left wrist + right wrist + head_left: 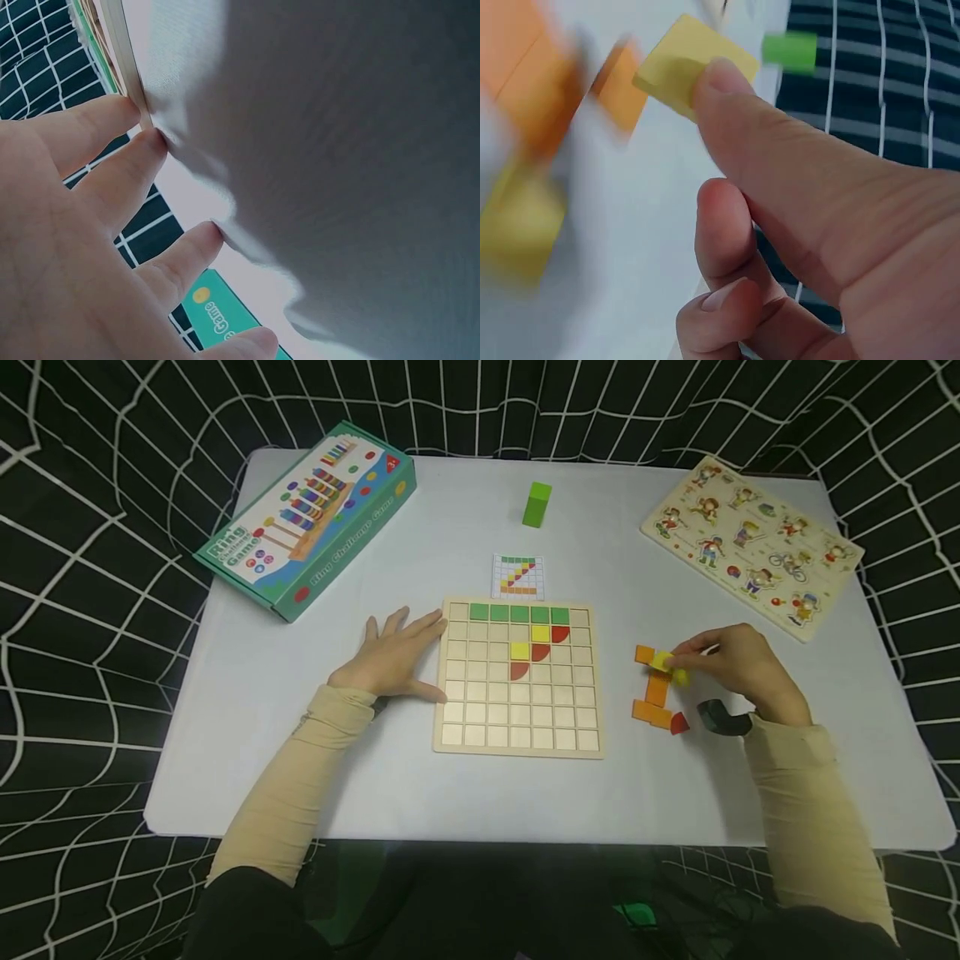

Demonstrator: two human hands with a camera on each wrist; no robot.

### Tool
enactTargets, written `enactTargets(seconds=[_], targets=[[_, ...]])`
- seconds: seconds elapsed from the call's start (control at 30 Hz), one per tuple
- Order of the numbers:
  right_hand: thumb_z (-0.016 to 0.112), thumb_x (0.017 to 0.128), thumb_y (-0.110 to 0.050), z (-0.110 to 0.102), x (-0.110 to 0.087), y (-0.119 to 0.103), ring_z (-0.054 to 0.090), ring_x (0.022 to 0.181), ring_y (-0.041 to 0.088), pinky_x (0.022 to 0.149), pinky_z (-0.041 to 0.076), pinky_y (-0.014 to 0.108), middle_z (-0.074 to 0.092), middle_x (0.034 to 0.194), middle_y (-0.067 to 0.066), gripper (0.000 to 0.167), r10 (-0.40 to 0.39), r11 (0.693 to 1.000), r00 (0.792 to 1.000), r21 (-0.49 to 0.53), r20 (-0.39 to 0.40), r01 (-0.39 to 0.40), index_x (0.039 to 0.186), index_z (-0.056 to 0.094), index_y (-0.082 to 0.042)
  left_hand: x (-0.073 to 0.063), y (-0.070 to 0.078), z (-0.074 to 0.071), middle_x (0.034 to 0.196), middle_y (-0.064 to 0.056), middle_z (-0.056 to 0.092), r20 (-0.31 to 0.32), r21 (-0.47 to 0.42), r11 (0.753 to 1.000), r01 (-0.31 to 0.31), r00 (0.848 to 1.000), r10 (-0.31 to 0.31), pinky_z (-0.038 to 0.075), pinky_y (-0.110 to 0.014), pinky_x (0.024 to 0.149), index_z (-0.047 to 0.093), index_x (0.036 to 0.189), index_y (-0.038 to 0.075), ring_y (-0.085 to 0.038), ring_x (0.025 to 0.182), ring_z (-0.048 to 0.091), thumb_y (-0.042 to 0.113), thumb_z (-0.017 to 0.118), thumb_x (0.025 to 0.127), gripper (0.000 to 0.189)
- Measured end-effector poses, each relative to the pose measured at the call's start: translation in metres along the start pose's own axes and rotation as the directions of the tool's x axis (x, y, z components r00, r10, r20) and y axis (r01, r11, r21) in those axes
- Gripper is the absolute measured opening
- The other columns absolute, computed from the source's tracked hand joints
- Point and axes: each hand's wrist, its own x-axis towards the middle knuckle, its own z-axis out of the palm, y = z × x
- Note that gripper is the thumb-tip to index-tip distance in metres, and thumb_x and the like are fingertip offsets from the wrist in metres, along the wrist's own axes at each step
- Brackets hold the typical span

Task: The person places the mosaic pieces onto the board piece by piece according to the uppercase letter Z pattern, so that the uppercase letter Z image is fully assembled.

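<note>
In the head view my left hand (390, 658), fingers spread, touches the left edge of a wooden grid board (519, 752). Set in its cells are a row of green squares (519, 613), yellow squares (520, 651) and red quarter-circle pieces (540, 652) on a diagonal. To the right of the board, my right hand (738, 667) pinches a yellow square block (675, 64) between thumb and fingers. Under and beside that hand lie several orange blocks (657, 689), another yellow block (680, 677) and a red quarter-circle block (678, 722).
A small pattern card (517, 578) lies just behind the board. Farther back stands a green block stack (537, 505). A green game box (315, 518) occupies the back left, a wooden picture puzzle (750, 543) the back right. White netting surrounds the white table (247, 777).
</note>
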Motion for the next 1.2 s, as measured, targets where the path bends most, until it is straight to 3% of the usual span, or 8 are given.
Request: enactTargets(seconds=[0.23, 0.47, 0.63, 0.73, 0.9, 1.2], targets=[[0.079, 0.091, -0.036, 0.027, 0.019, -0.067, 0.051, 0.082, 0.017, 0.065, 0.043, 0.027, 0.075, 0.108, 0.017, 0.040, -0.122, 0.992, 0.991, 0.048, 0.055, 0.120, 0.108, 0.079, 0.000, -0.001, 0.000, 0.000, 0.177, -0.001, 0.011, 0.008, -0.003, 1.000, 0.004, 1.000, -0.004, 0.004, -0.083, 0.120, 0.020, 0.167, 0.016, -0.048, 0.162, 0.001, 0.060, 0.083, 0.077, 0.118], [0.080, 0.091, -0.027, 0.054, 0.030, -0.123, 0.052, 0.085, 0.017, 0.067, 0.041, 0.024, 0.079, 0.101, 0.015, 0.028, -0.289, 0.957, 0.952, 0.048, 0.099, 0.286, 0.100, 0.082, -0.001, -0.001, -0.001, 0.001, 0.177, -0.001, 0.012, 0.005, -0.005, 1.000, 0.006, 1.000, -0.006, 0.004, -0.082, 0.120, 0.021, 0.166, 0.016, -0.048, 0.162, 0.002, 0.060, 0.083, 0.077, 0.117], [0.080, 0.090, -0.025, 0.072, 0.037, -0.152, 0.052, 0.085, 0.015, 0.069, 0.039, 0.024, 0.082, 0.097, 0.009, 0.019, -0.355, 0.935, 0.926, 0.030, 0.128, 0.355, 0.093, 0.084, -0.006, 0.001, -0.003, 0.001, 0.177, 0.000, 0.011, 0.001, -0.009, 1.000, 0.004, 1.000, -0.004, 0.004, -0.082, 0.121, 0.021, 0.167, 0.017, -0.048, 0.162, 0.003, 0.060, 0.083, 0.077, 0.117], [0.079, 0.091, -0.026, 0.082, 0.039, -0.164, 0.057, 0.085, 0.012, 0.072, 0.039, 0.023, 0.083, 0.089, 0.005, 0.017, -0.374, 0.926, 0.913, 0.012, 0.164, 0.377, 0.089, 0.084, -0.010, 0.002, -0.004, 0.001, 0.177, 0.000, 0.011, 0.002, -0.007, 1.000, 0.006, 1.000, -0.006, 0.004, -0.082, 0.121, 0.021, 0.167, 0.017, -0.048, 0.162, 0.003, 0.060, 0.083, 0.077, 0.117], [0.078, 0.091, -0.027, 0.092, 0.040, -0.174, 0.072, 0.093, 0.016, 0.078, 0.045, 0.024, 0.080, 0.074, -0.001, 0.014, -0.360, 0.929, 0.913, -0.019, 0.193, 0.370, 0.089, 0.084, -0.014, 0.002, -0.004, 0.001, 0.177, 0.001, 0.011, 0.008, -0.005, 1.000, 0.013, 1.000, -0.013, 0.004, -0.081, 0.121, 0.020, 0.167, 0.018, -0.047, 0.162, 0.002, 0.061, 0.082, 0.078, 0.117], [0.080, 0.087, -0.025, 0.100, 0.040, -0.176, 0.070, 0.086, 0.016, 0.072, 0.043, 0.023, 0.078, 0.070, -0.003, 0.009, -0.375, 0.920, 0.914, -0.064, 0.152, 0.388, 0.086, 0.084, -0.016, 0.001, -0.004, 0.001, 0.177, 0.001, 0.011, 0.005, 0.001, 1.000, 0.018, 1.000, -0.018, 0.005, -0.081, 0.121, 0.021, 0.167, 0.018, -0.047, 0.162, 0.003, 0.061, 0.082, 0.078, 0.116]])
